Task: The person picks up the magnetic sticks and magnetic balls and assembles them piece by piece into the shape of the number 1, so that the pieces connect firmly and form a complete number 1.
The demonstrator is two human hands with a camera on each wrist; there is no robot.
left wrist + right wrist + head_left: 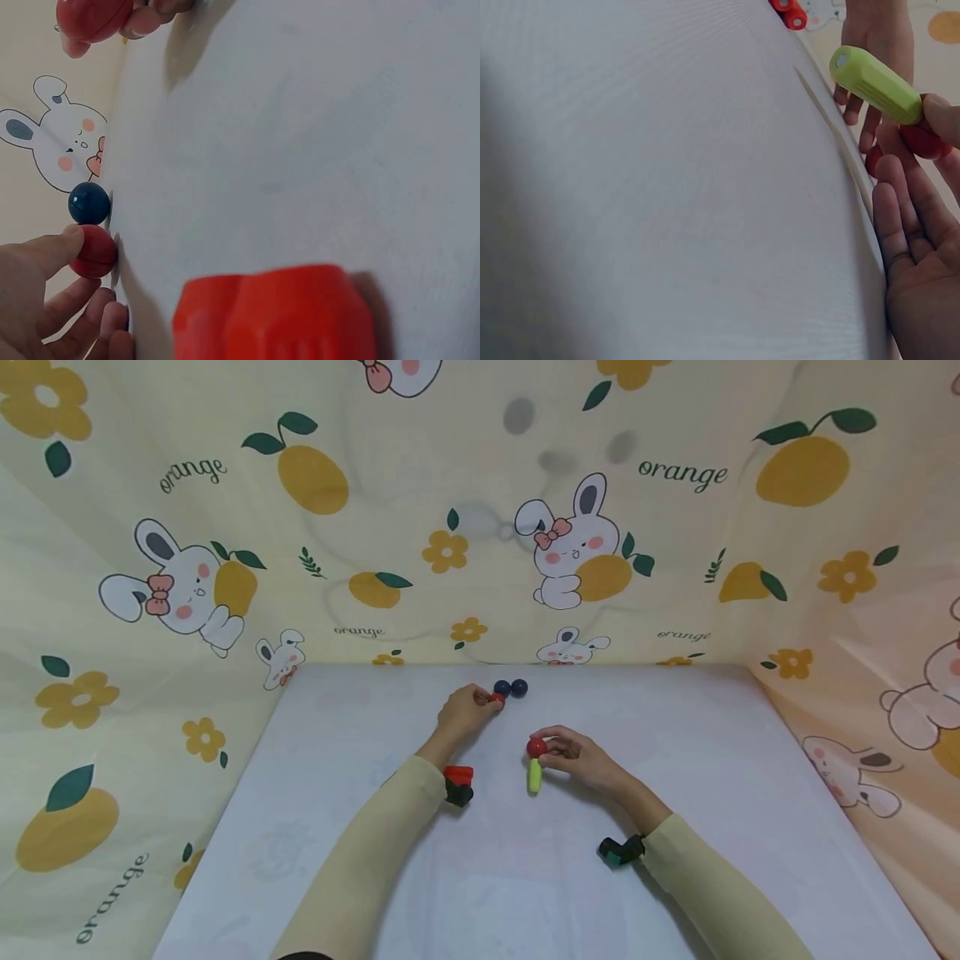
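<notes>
At the back of the table my left hand (463, 714) pinches a red ball (95, 252) between thumb and fingers. Right beside that ball are two dark blue balls (519, 687). My right hand (581, 758) holds a second red ball (536, 747) in its fingertips, nearer the middle. A yellow-green ribbed rod (876, 85) joins onto this ball and points toward the front of the table. The rod's free end shows a small silvery disc, and the thumb lies at its ball end.
Red ribbed pieces (458, 773) lie side by side on the white table (495, 877), close to my left wrist. A cloth backdrop (450, 468) printed with rabbits and oranges rises behind the table's far edge.
</notes>
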